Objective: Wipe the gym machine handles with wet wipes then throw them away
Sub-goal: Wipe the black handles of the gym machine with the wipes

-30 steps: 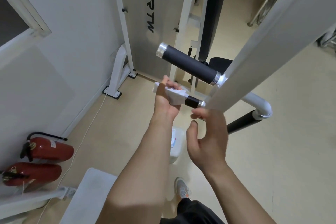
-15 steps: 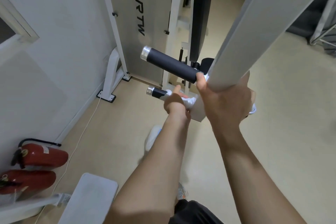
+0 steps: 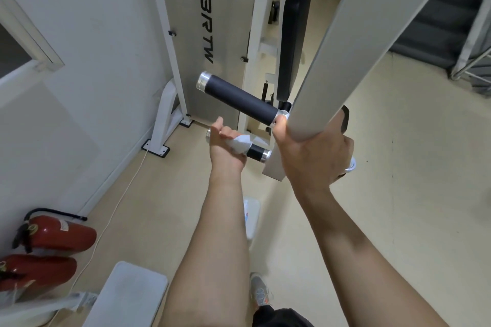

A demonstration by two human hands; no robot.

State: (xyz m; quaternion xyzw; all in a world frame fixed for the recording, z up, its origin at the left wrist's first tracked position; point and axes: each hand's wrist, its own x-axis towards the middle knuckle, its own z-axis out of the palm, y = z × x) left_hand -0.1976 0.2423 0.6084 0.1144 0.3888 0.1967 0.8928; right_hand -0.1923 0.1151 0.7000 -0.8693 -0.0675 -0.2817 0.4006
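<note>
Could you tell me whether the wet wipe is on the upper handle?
No, the left hand presses the wet wipe around the lower handle; the upper handle is bare.

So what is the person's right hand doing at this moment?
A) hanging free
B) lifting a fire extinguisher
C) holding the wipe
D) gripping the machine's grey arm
D: the right hand is wrapped around the grey machine arm, while the left hand presses the white wipe on the lower handle.

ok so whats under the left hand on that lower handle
A crumpled white wet wipe sits under the left hand, wrapped around the lower black foam handle. The grip beneath the palm is covered; only its right end shows.
</note>
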